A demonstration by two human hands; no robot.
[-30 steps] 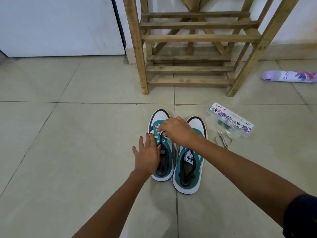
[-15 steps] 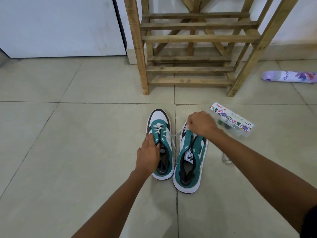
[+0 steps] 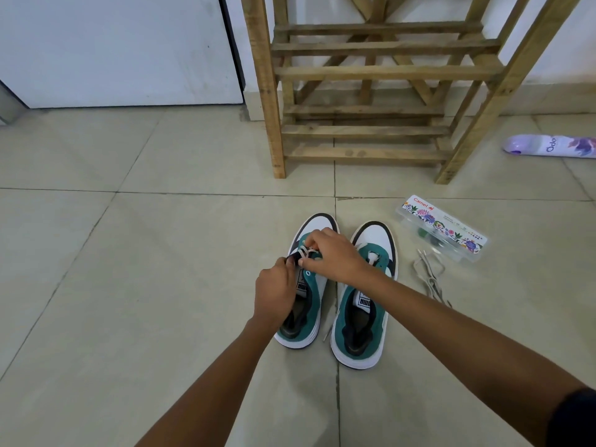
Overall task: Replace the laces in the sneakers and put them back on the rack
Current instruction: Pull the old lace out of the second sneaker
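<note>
Two green and white sneakers stand side by side on the tiled floor, toes pointing at the wooden rack (image 3: 374, 72). My left hand (image 3: 274, 293) grips the left sneaker (image 3: 309, 285) at its tongue and eyelet edge. My right hand (image 3: 332, 256) reaches across and pinches the white lace (image 3: 304, 252) at the lower eyelets of that sneaker. The right sneaker (image 3: 362, 304) has only a short piece of white lace near its toe. A loose lace end (image 3: 327, 333) lies between the two shoes.
A loose pale lace (image 3: 430, 275) lies on the floor right of the sneakers, beside a clear plastic box (image 3: 442, 227) with a flowered label. A purple spray can (image 3: 548, 145) lies at the far right. A white door (image 3: 113, 50) stands at the back left.
My right hand went out over the right sneaker and has come back onto the left sneaker's lace. My left hand moved up from the shoe's side to its tongue.
</note>
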